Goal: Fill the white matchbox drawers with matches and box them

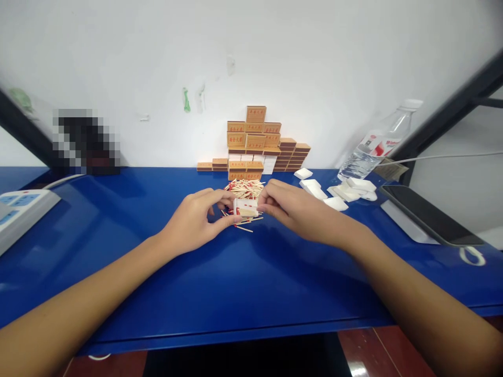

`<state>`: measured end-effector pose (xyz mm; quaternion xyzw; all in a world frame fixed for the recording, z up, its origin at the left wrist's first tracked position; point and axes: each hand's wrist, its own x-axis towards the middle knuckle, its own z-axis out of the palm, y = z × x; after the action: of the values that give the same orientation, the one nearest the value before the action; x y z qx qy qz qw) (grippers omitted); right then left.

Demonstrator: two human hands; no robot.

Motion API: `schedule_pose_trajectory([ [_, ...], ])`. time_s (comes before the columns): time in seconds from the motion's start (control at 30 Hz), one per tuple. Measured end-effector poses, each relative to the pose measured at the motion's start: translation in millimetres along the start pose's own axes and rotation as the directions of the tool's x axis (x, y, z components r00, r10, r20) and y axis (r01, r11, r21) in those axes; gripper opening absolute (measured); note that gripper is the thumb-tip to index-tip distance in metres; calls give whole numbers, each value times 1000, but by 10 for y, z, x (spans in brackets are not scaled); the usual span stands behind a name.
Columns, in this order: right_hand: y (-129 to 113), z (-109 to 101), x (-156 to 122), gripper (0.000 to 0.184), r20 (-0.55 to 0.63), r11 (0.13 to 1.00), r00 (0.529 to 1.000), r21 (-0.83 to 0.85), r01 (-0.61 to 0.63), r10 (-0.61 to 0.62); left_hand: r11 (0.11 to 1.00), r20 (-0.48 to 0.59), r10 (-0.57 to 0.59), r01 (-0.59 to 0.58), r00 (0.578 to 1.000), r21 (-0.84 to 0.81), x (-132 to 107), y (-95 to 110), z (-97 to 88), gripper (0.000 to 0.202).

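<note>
My left hand (196, 217) grips a small white matchbox tray (245, 203) at its left end, thumb in front and fingers behind. Red-tipped matches (247, 212) lie lengthwise inside the tray. At the tray's right end, the thumb and fingers of my right hand (288, 207) are pinched together; what they hold, if anything, is hidden. A heap of loose matches (245, 188) spreads on the blue table just behind the tray. A few stray matches (244, 229) lie in front, below the tray.
Orange matchboxes (255, 141) stand stacked against the wall. Several empty white trays (314, 189) lie to the right, near a tilted water bottle (363, 149). A dark phone (430, 213) rests at the far right. A white power strip (23, 212) sits at left on the blue table (220, 298).
</note>
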<state>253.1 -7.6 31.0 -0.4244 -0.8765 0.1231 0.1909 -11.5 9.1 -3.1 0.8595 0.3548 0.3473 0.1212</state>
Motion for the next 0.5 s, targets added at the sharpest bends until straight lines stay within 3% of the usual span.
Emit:
schedule_pose_trajectory([
  [0.23,-97,103,22,16,47,996,998,-79,44,-40,998,13,68,-68,998,-5,-23,101,-9,36],
  [0.5,-80,36,-7,15,-22,998,999,-33,46,-46,947,34,-133,137,991,-291,24,160,0,40],
])
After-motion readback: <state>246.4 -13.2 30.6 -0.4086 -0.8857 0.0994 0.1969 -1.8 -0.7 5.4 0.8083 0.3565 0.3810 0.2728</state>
